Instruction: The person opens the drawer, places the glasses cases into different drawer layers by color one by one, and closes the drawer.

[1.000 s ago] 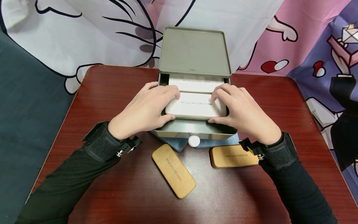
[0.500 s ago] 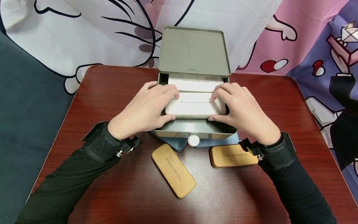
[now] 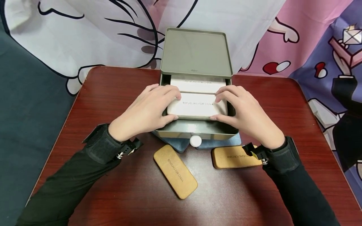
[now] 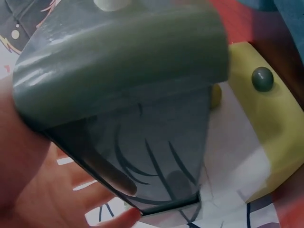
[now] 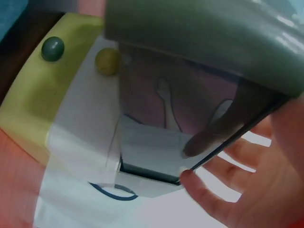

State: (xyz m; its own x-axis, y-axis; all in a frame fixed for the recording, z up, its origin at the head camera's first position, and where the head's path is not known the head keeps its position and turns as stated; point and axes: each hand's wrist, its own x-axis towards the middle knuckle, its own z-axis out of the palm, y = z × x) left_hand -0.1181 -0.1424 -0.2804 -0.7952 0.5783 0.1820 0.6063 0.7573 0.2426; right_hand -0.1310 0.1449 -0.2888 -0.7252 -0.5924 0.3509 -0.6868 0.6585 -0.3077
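A white case [image 3: 198,106] with rounded corners, lettered "REFUELING FOR CHINA", lies in an open green metal box [image 3: 198,135]. At its left end my left hand [image 3: 147,110] holds it, thumb at the front edge and index finger curled over the top. The right hand [image 3: 249,113] grips the other end the same way, its other fingers arched beside the box wall. Behind is a second, similar white case [image 3: 198,84]. In the left wrist view, fingers [image 4: 90,180] extend along a dark glossy surface; the right wrist view mirrors this with fingers [image 5: 232,175].
The raised lid [image 3: 196,51] leans back against a printed curtain [image 3: 249,18]. Two tan cases [image 3: 176,172] [image 3: 236,157] lie in front of the box on the brown table [image 3: 124,194]. Blue flaps [image 3: 219,143] and a round white knob [image 3: 195,141] show at its front.
My right hand has eased slightly to the right, its index fingertip nearer the case's end. The left hand and the white case stay almost where they were.
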